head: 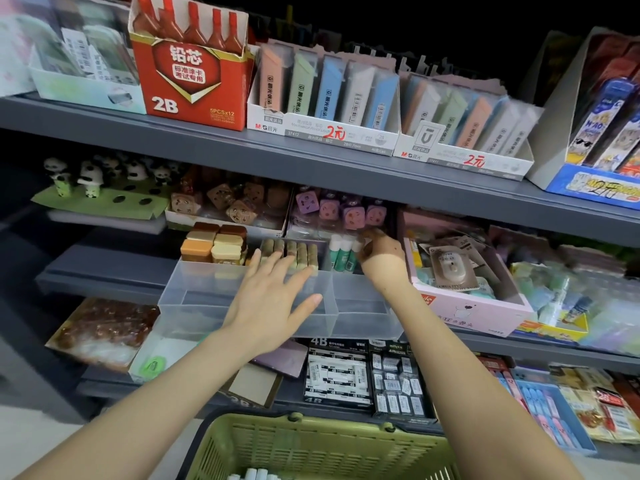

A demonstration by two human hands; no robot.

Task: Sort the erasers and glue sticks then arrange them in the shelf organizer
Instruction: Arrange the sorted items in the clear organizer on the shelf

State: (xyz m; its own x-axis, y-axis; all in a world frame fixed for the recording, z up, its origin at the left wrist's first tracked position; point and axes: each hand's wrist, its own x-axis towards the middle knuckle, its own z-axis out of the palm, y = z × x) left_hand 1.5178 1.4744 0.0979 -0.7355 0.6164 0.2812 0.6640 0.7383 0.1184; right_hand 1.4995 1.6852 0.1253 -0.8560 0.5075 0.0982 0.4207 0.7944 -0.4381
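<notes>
A clear plastic shelf organizer (194, 289) with three compartments sits on the middle shelf. Brown and cream erasers (214, 245) are stacked at the back of its left section, a row of olive-tan erasers (301, 252) stands in the middle one, and green-and-white glue sticks (341, 252) stand at the back of the right one. My left hand (273, 299) lies flat and open over the middle section, fingers near the olive-tan erasers. My right hand (379, 251) reaches into the back of the right section, fingers curled by the glue sticks; I cannot tell what it grips.
A green basket (311, 445) hangs below me with white stick tops (252, 475) showing inside. A pink box (478, 306) of packaged items stands right of the organizer. Purple and brown cube erasers fill boxes behind it. Pencil-lead boxes line the upper shelf, black 4B eraser boxes (337, 372) the lower.
</notes>
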